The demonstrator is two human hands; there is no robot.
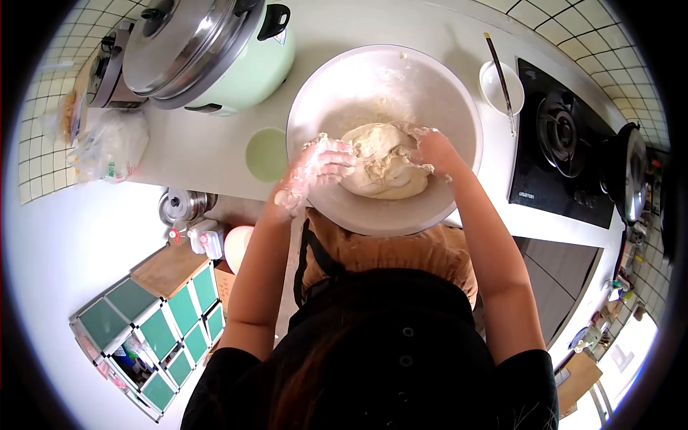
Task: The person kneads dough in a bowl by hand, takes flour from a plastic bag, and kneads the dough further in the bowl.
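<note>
A large pale lump of dough [390, 179] lies in a wide white basin [448, 93], its top rough and folded. My left hand [322, 165], coated with flour and sticky bits, rests against the dough's left side with its fingers stretched out. On the other side my right hand [434, 152] grips the dough's upper right edge; its fingertips are partly hidden in the dough. Dry flour clings to the basin's inner wall above the lump.
Left of the basin are a light green bowl [266, 155], a big green cooker [240, 68] with a steel lid, and a plastic bag [118, 143]. To the right, a white bowl [494, 87] with a chopstick-like stick [499, 75] stands beside a black gas stove [559, 190].
</note>
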